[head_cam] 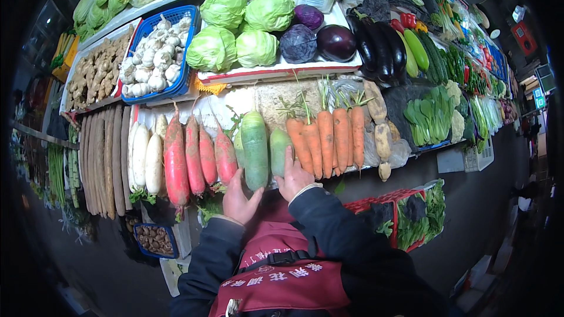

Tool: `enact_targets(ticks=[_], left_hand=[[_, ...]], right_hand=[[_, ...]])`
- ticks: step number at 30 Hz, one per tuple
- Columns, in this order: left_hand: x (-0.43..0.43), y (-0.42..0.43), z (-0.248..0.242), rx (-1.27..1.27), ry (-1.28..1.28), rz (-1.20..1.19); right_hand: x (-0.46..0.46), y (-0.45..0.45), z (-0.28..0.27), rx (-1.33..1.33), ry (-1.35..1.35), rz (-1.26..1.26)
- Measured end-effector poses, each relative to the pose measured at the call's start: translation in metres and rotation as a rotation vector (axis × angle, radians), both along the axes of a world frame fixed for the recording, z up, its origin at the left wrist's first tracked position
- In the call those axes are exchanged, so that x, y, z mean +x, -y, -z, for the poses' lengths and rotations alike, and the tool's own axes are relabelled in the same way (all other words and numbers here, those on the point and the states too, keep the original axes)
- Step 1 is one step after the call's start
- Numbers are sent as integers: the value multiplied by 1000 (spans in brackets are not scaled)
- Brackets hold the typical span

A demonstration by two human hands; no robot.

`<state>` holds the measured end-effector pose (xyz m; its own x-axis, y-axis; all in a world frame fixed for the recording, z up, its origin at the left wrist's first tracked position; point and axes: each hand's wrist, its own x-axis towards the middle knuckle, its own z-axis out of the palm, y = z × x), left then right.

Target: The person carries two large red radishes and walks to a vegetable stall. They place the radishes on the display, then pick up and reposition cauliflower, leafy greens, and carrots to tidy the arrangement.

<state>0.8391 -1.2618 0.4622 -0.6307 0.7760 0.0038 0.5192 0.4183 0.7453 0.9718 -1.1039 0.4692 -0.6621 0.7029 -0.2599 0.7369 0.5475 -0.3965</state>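
At the front edge of a vegetable display, my left hand [241, 199] is at the lower end of a large green radish [255, 152], thumb and fingers apart. Fingers of my right hand [294, 176] rest against a smaller green radish [280, 152] beside it. Whether either hand grips its radish I cannot tell. Red radishes [177, 158] and white radishes [153, 163] lie in a row to the left. Carrots [326, 141] with green stems lie just right of my right hand, and lotus roots [382, 141] lie beyond them.
Behind the row stand a blue basket [192, 35] of garlic, green cabbages [256, 48], purple cabbages [298, 43] and eggplants [392, 48]. Ginger [98, 70] and long brown roots [109, 158] are at the left. A red crate [395, 224] of leafy greens stands lower right, a blue basket [176, 246] of mushrooms lower left.
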Motion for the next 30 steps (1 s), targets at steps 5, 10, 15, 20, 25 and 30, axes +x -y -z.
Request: enact_targets(ticks=[5, 10, 15, 20, 25, 30], left_hand=[[4, 5, 6, 47, -39, -7], [6, 25, 9, 31, 196, -77], [6, 61, 24, 137, 315, -96], [3, 99, 39, 80, 388, -51], [3, 126, 43, 162, 572, -114], [2, 161, 44, 191, 646, -225]], right_hand=[[5, -2, 8, 245, -98, -64], [22, -3, 17, -35, -152, -11], [30, 12, 29, -51, -280, -29], [23, 14, 26, -125, -103, -38], [27, 2, 12, -167, -58, -80], [36, -10, 4, -97, -263, -71]])
